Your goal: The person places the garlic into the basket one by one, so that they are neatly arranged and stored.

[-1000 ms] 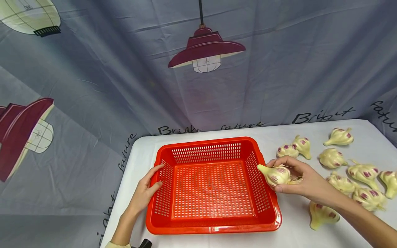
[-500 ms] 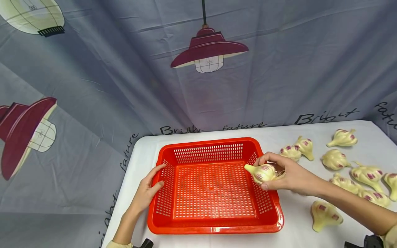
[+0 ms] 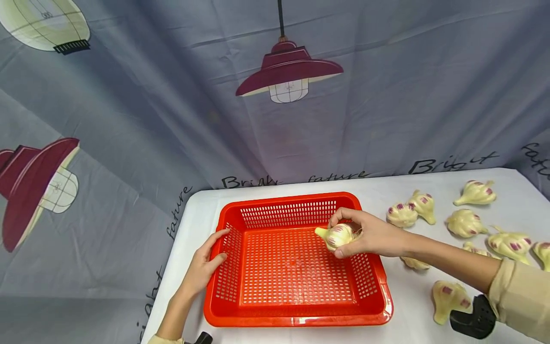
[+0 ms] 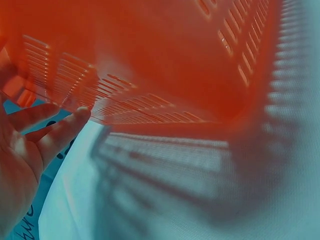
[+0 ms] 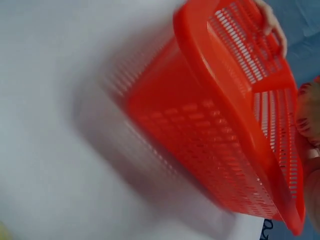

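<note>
Right hand [image 3: 373, 234] — grip clamped on one garlic bulb [image 3: 338, 236], thumb on the near side, fingers on the far side. It has the bulb toward the root end, so the rounded body sits just ahead of the fingertips and the neck [image 3: 321, 232] sticks out toward the basket's left side. Bulb lies roughly sideways, not neck-up. In the right wrist view it's only a cropped bit at the edge.

Step in hand looks like setting the bulb inside the red basket [image 3: 296, 321]. To do it well: lower it until it touches the mesh floor, then loosen thumb and fingers together; a drop from up here would probably make it roll. Gap to the floor is hard to judge from the head view. Also keep wrist and forearm off the right rim, which they pass over.

Bulb is over the right part of the interior, nearer the right wall than the left.

Left hand [image 3: 203, 263] is at the left rim, thumb and fingers spread apart, tips reaching over it — should be enough to steady the basket if it gets nudged.

Farther out, to the right on the white table [image 3: 408, 310]: loose bulbs [image 3: 465, 222], some partly hidden by the right forearm and sleeve.
</note>
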`<state>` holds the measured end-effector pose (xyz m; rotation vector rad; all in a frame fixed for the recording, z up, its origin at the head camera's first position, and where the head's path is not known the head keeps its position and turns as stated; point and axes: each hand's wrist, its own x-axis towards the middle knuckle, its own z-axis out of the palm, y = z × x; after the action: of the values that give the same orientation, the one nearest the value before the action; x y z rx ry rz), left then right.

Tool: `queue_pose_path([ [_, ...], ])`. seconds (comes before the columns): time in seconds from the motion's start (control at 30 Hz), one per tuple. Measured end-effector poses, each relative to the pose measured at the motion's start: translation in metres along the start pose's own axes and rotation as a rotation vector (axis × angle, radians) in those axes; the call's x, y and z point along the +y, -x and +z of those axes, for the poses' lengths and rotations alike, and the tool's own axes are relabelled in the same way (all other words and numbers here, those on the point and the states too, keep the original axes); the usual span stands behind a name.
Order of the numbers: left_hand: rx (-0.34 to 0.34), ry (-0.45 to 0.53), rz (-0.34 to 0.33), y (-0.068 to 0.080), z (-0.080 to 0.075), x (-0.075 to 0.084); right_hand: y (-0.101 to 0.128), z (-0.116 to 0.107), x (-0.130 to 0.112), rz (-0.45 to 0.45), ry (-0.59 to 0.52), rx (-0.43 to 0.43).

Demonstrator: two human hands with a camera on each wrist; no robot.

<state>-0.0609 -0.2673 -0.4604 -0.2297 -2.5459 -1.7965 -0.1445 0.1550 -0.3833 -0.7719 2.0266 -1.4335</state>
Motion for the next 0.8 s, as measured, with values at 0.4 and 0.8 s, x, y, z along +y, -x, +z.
queue_pose_path([
  [0.4, -0.022, 0.012, 0.016, 0.001, 0.0, 0.0, -0.054, 0.008, -0.002, -0.056, 0.048, -0.056],
  [0.8, -0.013, 0.012, 0.004, 0.0, 0.0, -0.002, -0.102, 0.042, -0.012, -0.109, 0.045, -0.145],
])
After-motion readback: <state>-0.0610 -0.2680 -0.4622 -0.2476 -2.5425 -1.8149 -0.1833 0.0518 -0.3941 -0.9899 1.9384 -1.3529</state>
